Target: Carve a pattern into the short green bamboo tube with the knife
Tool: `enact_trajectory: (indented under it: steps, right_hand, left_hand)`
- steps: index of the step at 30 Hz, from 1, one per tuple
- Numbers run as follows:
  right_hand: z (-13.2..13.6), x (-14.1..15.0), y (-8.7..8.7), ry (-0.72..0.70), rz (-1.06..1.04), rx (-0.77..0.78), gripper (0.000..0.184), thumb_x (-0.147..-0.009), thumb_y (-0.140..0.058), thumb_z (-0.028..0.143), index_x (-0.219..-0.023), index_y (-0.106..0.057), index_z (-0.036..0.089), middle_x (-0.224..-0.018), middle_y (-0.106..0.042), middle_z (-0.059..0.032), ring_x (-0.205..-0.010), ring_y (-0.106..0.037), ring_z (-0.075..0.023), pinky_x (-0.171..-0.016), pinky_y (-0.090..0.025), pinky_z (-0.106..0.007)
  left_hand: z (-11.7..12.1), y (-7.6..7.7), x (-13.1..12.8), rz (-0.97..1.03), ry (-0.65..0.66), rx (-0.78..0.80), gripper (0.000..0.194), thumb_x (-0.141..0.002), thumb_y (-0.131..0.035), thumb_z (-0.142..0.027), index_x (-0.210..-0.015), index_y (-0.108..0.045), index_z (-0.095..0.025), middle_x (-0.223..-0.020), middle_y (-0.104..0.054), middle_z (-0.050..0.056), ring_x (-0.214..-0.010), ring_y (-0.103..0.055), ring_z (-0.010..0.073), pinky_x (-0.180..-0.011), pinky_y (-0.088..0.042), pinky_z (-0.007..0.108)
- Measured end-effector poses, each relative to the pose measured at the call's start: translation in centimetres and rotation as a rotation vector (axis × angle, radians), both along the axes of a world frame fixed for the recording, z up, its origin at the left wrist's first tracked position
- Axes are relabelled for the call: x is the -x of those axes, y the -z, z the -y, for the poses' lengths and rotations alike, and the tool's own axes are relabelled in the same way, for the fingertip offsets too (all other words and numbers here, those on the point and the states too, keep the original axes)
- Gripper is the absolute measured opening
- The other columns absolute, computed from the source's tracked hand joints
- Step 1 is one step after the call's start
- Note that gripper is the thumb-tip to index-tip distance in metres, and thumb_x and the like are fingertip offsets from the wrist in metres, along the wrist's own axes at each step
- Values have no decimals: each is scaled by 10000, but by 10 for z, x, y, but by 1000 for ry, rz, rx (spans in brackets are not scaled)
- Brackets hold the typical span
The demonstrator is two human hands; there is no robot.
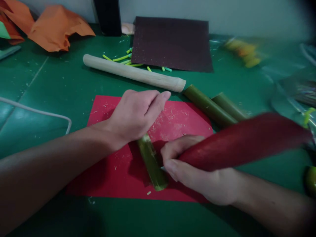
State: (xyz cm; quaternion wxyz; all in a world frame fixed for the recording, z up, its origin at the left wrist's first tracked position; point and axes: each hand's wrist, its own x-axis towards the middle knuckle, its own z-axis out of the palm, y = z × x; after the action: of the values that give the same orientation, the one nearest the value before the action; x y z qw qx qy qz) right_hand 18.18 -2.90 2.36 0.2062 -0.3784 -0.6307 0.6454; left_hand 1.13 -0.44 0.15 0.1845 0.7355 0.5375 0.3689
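Note:
A green bamboo piece [152,163] lies slanted over a red sheet [103,177], its upper surface partly scraped pale. My left hand [138,113] is closed around its far end, which the fingers hide. My right hand [197,171] grips a red-handled knife [242,141] near its front. The thick, long handle points back to the right and is blurred. Only a small bit of pale blade shows between the right fingertips and the bamboo's side, close to its near end. Fine shavings are scattered on the sheet.
Behind the sheet lies a pale peeled bamboo stick [133,73]. Two green bamboo pieces [209,105] rest at the right. Further back are a dark brown sheet [172,42], short yellow-green sticks [120,58] and crumpled orange paper [59,28]. A white cable [37,110] runs along the left.

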Motion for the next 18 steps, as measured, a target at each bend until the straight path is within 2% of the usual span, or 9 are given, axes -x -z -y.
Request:
enact_trajectory:
  steps: [3,8,12,18]
  right_hand:
    - [2,-4,3,-39,-102,111,222,-770,-573,193,-553,-542,223,-509,-536,29,-460,-480,-87,-432,-413,-203]
    - [-3,-4,8,81,-260,58,246,-806,-573,190,-562,-560,222,-514,-493,56,-463,-417,-62,-439,-353,-202]
    - [-7,3,11,170,-243,-15,232,-812,-594,211,-580,-596,219,-547,-533,58,-457,-429,-57,-436,-336,-219]
    - [-9,9,13,190,-185,11,229,-818,-627,233,-591,-604,214,-539,-541,55,-476,-458,-67,-455,-363,-218]
  left_hand:
    - [0,0,2,0,1,-31,438,-1046,-434,-388,-742,-679,-192,-478,-498,-25,-443,-461,107,-500,-336,309]
    - [-1,1,3,36,15,-52,443,-1050,-422,-379,-746,-678,-183,-489,-495,-26,-437,-442,105,-500,-323,322]
    - [-3,4,4,74,51,-71,464,-1052,-408,-406,-720,-657,-197,-509,-508,-20,-465,-455,113,-511,-333,327]
    - [-4,10,3,102,57,-129,477,-1067,-364,-398,-719,-613,-185,-562,-531,-8,-524,-485,121,-560,-365,335]
